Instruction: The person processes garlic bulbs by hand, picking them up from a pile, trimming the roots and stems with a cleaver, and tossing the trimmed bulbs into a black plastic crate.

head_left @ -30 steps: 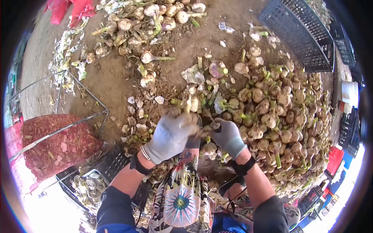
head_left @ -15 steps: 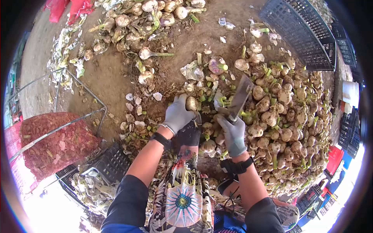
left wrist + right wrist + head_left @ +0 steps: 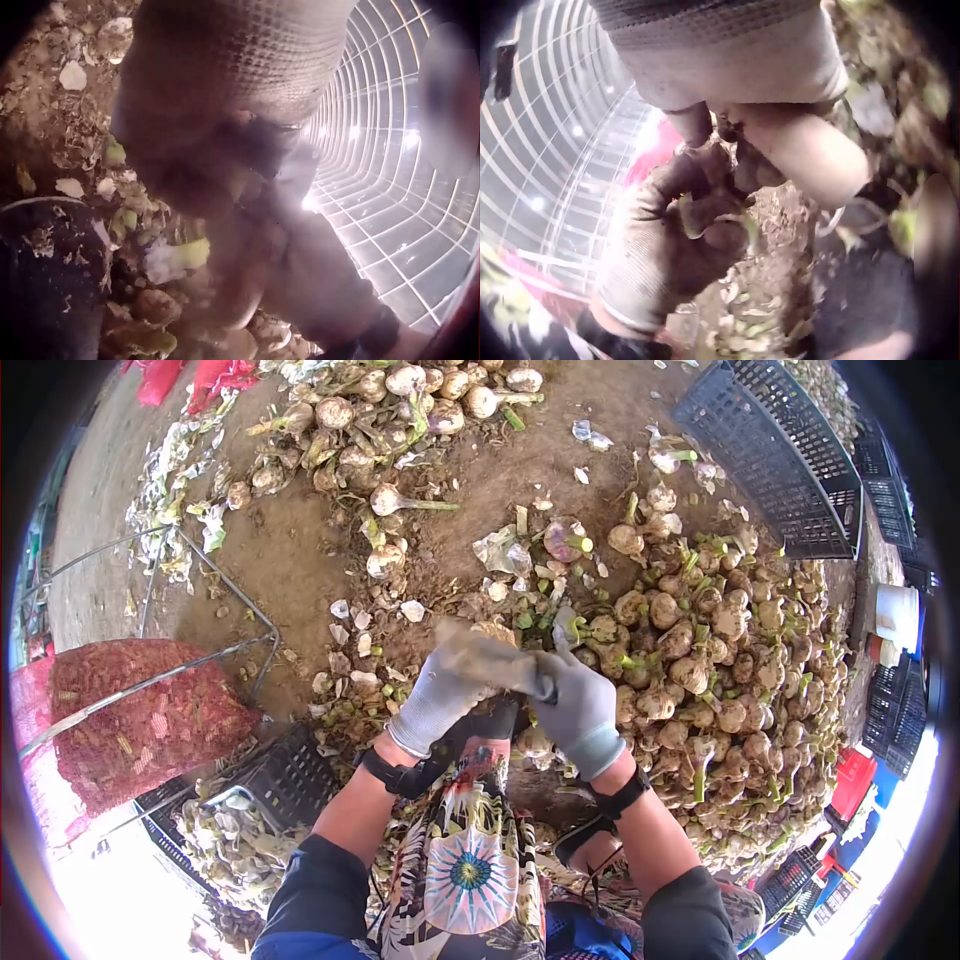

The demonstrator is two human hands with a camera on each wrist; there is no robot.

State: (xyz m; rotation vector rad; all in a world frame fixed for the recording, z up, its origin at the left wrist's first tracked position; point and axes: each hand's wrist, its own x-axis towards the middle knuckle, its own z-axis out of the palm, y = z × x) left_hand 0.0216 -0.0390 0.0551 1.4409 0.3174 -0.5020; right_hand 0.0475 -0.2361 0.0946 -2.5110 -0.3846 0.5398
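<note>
My gloved right hand (image 3: 582,712) grips a cleaver (image 3: 498,664), its blade blurred and lying across in front of my left hand (image 3: 432,705). The left hand, also gloved, holds a garlic bulb (image 3: 494,630) that shows just past the blade and is partly hidden by it. In the right wrist view the left hand (image 3: 664,251) is curled round the bulb, close below the right hand (image 3: 735,60). The left wrist view is dark, with the left hand (image 3: 232,67) covering much of it. Both hands are above a dark shoe.
A large heap of garlic (image 3: 720,670) lies to the right, with another pile (image 3: 350,425) at the far left. A black crate (image 3: 775,455) stands at the back right. On the left are a red mesh sack (image 3: 150,730) and a metal frame (image 3: 225,595). Peelings litter the ground.
The cleaver, pointing away over the heap half a second ago, has swung left across to the left hand and its bulb. The hands have come closer together.
</note>
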